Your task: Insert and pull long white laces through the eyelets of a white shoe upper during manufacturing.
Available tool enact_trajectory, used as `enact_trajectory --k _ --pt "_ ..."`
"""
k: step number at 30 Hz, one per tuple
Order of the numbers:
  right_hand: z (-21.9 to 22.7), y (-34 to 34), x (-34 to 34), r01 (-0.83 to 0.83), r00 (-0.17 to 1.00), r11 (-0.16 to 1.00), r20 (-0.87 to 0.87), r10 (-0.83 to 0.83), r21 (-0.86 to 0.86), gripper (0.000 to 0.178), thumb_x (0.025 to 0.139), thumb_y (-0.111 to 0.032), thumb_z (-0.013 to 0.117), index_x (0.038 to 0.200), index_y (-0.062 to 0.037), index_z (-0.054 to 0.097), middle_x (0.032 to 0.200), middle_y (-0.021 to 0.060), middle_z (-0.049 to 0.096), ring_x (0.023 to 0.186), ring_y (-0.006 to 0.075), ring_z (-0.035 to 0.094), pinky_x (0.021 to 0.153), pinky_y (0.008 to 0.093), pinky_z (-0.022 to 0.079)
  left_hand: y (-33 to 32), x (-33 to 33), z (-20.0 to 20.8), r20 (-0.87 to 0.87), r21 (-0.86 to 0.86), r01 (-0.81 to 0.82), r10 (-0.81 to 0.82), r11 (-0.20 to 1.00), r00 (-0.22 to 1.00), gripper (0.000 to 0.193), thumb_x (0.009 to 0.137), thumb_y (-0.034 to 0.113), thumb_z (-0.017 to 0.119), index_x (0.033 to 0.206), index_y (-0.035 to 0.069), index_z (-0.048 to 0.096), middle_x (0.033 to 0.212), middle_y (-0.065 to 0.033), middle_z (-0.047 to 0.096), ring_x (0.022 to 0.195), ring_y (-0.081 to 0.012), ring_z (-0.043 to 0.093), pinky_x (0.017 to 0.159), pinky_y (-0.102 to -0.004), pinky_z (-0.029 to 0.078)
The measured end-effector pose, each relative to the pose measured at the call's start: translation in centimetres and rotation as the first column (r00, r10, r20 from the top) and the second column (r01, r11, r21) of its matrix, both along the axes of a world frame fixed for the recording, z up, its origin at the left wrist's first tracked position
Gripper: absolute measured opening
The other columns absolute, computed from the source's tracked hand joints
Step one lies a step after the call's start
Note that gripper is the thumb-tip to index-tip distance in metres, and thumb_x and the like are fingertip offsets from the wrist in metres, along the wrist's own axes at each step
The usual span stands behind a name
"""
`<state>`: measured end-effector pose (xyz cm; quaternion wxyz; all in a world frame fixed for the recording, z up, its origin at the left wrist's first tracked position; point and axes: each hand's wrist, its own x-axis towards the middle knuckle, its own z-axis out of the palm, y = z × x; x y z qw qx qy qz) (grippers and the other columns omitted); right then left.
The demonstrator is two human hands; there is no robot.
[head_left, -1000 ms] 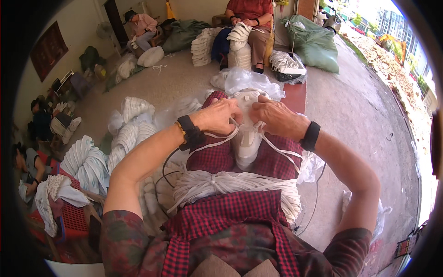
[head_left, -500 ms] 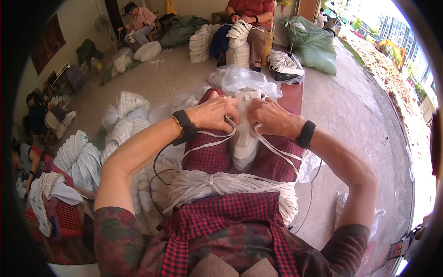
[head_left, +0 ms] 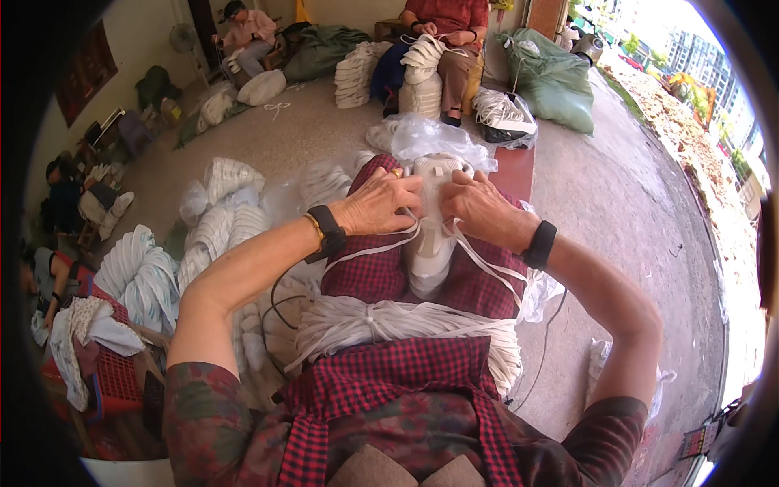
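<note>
A white and beige shoe upper (head_left: 428, 264) stands between my knees, its tongue end away from me. My left hand (head_left: 377, 203) is at the upper's left edge, fingertips pinched at the eyelets on a white shoelace (head_left: 377, 247). On the opposite edge, my right hand (head_left: 485, 213) is closed with bent fingers around the lace there, and a lace end (head_left: 491, 266) trails down to the right. The exact fingertip grip is partly hidden on both sides. Across my lap, over the checked apron (head_left: 365, 280), lies a thick bundle of white laces (head_left: 398, 321).
Stacked white uppers (head_left: 142, 272) lie at the left beside a red plastic basket (head_left: 114, 377). Clear plastic bags (head_left: 430, 138) lie beyond my knees. Facing me, a person in red (head_left: 450, 32) handles stacked uppers; other people sit at the left. A green sack (head_left: 552, 77) stands at the back right.
My left fingers have straightened somewhat over the shoe's edge, and the lace under them has shifted. My right hand has barely moved. The person opposite has spread their hands apart.
</note>
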<state>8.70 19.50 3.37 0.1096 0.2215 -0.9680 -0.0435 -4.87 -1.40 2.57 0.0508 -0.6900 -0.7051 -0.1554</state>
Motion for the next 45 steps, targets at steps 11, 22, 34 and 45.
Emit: enact_trajectory --k 11,22,34,45 --pt "0.0 0.0 0.6 -0.023 0.999 0.998 -0.035 0.021 -0.064 0.009 0.070 -0.016 0.075 0.078 -0.0140 0.071 0.090 -0.0031 0.061 0.101 0.0200 0.050 0.083 0.0405 0.040 1.3 1.0 2.6 0.130 -0.351 -0.162 0.219 0.922 0.967 0.028 0.079 0.022 0.058 0.096 0.012 0.076 0.104 -0.0124 0.059 0.097 -0.0314 0.061 0.077 -0.0487 0.044" --pt "-1.0 -0.1 0.1 -0.058 0.990 0.990 -0.135 0.040 -0.132 0.009 0.070 -0.017 0.075 0.076 -0.0123 0.070 0.090 -0.0012 0.059 0.101 0.0207 0.051 0.083 0.0406 0.039 4.0 0.6 -0.3 0.244 -0.264 -0.443 0.503 0.857 0.829 0.024 0.068 0.021 0.068 0.068 -0.002 0.072 0.062 -0.0173 0.066 0.060 -0.0286 0.067 0.059 -0.0396 0.052" --pt "-1.9 -0.5 0.1 -0.058 0.969 0.997 -0.237 0.066 0.043 0.012 0.073 -0.023 0.072 0.073 -0.0111 0.071 0.090 -0.0004 0.061 0.103 0.0211 0.051 0.081 0.0395 0.040 1.6 3.9 -2.7 0.322 0.196 -0.389 0.315 0.900 0.893 0.014 0.075 0.007 0.065 0.078 -0.007 0.064 0.090 -0.0205 0.053 0.083 -0.0364 0.062 0.068 -0.0426 0.050" --pt "-1.5 -0.3 0.4 -0.014 0.982 0.996 -0.185 0.030 0.088 0.012 0.073 -0.020 0.072 0.081 -0.0110 0.068 0.093 0.0013 0.054 0.102 0.0211 0.049 0.080 0.0393 0.039 3.3 3.5 5.0 0.124 0.523 -0.187 0.143 0.832 0.982 0.008 0.083 0.003 0.059 0.084 -0.005 0.057 0.094 -0.0170 0.057 0.078 -0.0357 0.059 0.071 -0.0429 0.050"
